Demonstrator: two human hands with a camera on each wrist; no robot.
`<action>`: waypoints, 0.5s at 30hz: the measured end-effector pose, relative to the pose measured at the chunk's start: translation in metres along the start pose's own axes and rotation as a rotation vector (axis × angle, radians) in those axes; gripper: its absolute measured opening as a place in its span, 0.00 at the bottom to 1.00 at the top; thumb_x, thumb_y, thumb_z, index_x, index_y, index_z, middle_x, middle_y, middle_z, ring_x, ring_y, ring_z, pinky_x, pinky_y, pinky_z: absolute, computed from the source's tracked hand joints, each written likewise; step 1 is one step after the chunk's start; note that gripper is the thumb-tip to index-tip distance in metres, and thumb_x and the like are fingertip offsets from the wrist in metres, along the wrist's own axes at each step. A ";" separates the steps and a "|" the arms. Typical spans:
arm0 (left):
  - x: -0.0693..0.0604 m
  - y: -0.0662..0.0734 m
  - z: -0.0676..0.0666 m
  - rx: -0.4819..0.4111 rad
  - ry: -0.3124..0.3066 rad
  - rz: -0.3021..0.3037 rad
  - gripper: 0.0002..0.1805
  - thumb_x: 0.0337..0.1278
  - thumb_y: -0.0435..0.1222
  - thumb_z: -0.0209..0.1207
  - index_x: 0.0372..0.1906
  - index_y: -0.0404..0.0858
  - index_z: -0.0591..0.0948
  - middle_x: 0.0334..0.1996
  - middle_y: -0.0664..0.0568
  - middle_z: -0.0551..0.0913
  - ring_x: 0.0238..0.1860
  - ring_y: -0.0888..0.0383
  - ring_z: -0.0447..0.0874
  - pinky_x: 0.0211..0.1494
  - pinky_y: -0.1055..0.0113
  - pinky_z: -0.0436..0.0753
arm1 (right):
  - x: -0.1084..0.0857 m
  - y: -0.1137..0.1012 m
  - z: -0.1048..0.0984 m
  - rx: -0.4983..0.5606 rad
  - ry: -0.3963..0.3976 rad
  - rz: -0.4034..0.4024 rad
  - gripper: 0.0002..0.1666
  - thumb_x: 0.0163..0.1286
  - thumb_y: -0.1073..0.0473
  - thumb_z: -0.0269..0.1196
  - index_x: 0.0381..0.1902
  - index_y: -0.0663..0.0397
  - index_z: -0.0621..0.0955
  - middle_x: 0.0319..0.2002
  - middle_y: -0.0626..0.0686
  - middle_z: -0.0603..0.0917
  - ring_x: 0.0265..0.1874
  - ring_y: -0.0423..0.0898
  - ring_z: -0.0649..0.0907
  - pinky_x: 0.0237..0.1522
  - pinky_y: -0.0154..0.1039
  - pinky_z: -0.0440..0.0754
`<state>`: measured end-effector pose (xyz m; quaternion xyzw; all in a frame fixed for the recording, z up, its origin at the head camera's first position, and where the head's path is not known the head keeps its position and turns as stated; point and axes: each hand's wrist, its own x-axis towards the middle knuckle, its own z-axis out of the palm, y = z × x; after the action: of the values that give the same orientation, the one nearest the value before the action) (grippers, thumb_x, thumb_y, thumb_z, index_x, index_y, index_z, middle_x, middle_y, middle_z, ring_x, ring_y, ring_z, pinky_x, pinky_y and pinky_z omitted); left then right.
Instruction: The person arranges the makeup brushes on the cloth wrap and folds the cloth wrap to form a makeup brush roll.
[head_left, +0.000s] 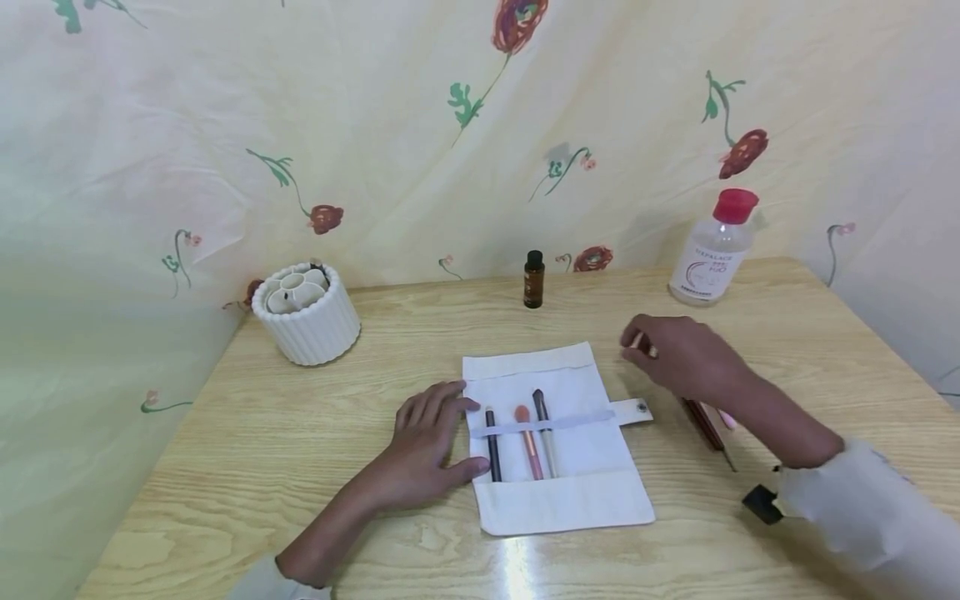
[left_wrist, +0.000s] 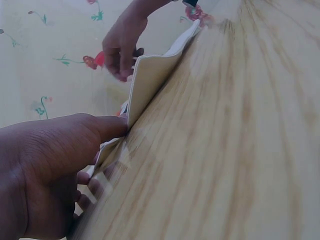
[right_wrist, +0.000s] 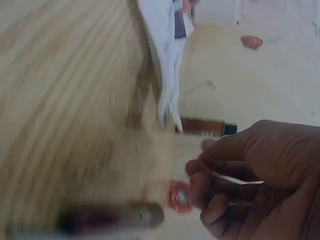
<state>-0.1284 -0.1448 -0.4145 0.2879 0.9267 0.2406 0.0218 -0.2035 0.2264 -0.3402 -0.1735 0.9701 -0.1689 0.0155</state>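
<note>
A: State the layout, starting from the left.
B: A white fluted holder [head_left: 322, 333] stands on the desk [head_left: 405, 333]. Next, the left hand [head_left: 423, 446] rests at the left edge of the white brush roll [head_left: 592, 450], fingers spread, thumb touching the edge.

A: Specify the contents of the roll.
B: A dark brush [head_left: 493, 458], a pink brush [head_left: 533, 457] and a grey brush [head_left: 549, 442] pass under the lilac strap [head_left: 577, 421]. Their long axes run near to far, far ends slightly left.

A: Locate the right hand [head_left: 678, 354].
B: Beyond the snap tab [head_left: 626, 411], apart from the roll. Its fingers are bent; whether they grip anything, I cannot tell.

A: Which relation governs?
B: The roll lies left of the right hand, nearer side. The left hand is closer, being in contact. A brown stick [head_left: 703, 425] lies just beside the right forearm.
</note>
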 end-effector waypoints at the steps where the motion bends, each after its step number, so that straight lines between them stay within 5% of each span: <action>1: 0.000 0.000 0.000 0.002 0.000 0.000 0.37 0.65 0.61 0.57 0.71 0.46 0.63 0.78 0.47 0.50 0.78 0.49 0.40 0.73 0.44 0.40 | -0.003 0.006 -0.004 -0.034 -0.012 0.026 0.09 0.71 0.55 0.65 0.44 0.53 0.82 0.34 0.50 0.85 0.28 0.43 0.81 0.27 0.41 0.78; 7: -0.001 0.002 -0.001 0.008 0.005 0.000 0.37 0.65 0.60 0.57 0.71 0.46 0.64 0.78 0.47 0.50 0.78 0.47 0.41 0.72 0.43 0.41 | -0.023 0.030 -0.015 -0.122 -0.103 0.145 0.12 0.70 0.51 0.65 0.38 0.55 0.81 0.24 0.47 0.79 0.21 0.46 0.75 0.20 0.41 0.71; 15: -0.001 0.003 -0.001 -0.008 -0.005 0.001 0.37 0.66 0.60 0.57 0.71 0.45 0.63 0.78 0.47 0.49 0.78 0.47 0.40 0.72 0.44 0.39 | -0.032 0.038 -0.007 -0.065 -0.155 0.188 0.19 0.69 0.45 0.65 0.34 0.56 0.80 0.17 0.48 0.76 0.16 0.45 0.75 0.20 0.40 0.69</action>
<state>-0.1263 -0.1438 -0.4121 0.2888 0.9256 0.2435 0.0251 -0.1861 0.2729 -0.3472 -0.0949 0.9829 -0.1214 0.1006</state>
